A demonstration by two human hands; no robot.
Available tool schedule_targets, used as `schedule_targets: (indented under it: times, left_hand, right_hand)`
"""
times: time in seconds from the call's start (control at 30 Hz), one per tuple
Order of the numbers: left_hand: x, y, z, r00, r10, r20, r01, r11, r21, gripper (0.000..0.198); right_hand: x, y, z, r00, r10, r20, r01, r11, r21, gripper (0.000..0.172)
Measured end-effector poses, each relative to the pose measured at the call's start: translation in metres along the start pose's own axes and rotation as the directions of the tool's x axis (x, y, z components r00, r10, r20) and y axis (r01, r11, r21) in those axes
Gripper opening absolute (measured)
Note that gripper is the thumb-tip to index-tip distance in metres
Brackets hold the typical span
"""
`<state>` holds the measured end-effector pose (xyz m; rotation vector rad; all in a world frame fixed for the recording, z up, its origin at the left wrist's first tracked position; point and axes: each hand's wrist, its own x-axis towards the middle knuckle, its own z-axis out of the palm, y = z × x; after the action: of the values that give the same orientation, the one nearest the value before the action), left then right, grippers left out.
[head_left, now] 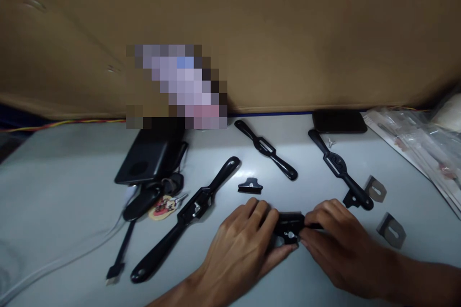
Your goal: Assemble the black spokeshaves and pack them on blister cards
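Both hands grip one black spokeshave (288, 223) low in the head view, with a small silver screw showing at its middle. My left hand (248, 235) is closed round its left side, thumb along the near edge. My right hand (334, 244) pinches its right side; that handle is mostly hidden by the fingers. Just beyond my left hand lies a loose black cap piece (250, 185). An assembled-looking spokeshave (185, 218) rests to the left. Two bare spokeshave bodies lie farther back, one in the middle (266, 147) and one on the right (336, 165).
Two flat blades, one farther (376, 189) and one nearer (392, 231), lie at right, beside another black cap piece (350, 200). A thumbscrew (331, 143), dark phone (339, 121) and plastic bags (425, 144) are behind. At left are a black box-shaped device (144, 158), keys and a cable (54, 264).
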<state>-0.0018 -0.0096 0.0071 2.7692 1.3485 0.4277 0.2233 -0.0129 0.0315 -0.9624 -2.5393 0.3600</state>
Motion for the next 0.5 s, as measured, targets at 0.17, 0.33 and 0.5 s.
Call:
schedule_targets:
  times: [0.17, 0.33, 0.5]
  left_hand:
    - [0.0, 0.0002, -0.0002, 1.0, 0.008, -0.027, -0.008, 1.0, -0.013, 0.045]
    - [0.0009, -0.0002, -0.0011, 0.997, 0.021, -0.079, -0.022, 1.0, -0.014, 0.051]
    - [0.0008, -0.0008, -0.0003, 0.997, 0.028, -0.075, -0.029, 1.0, -0.008, 0.047]
  right_hand:
    - [-0.0034, -0.0027, 0.0052, 0.998, -0.065, 0.013, 0.065, 0.998, 0.023, 0.018]
    - [-0.0034, -0.0032, 0.0052, 0.999, 0.002, -0.037, -0.001, 1.0, 0.02, 0.014]
    - [-0.0025, -0.0026, 0.0032, 1.0, -0.028, 0.004, 0.028, 0.999, 0.029, 0.018]
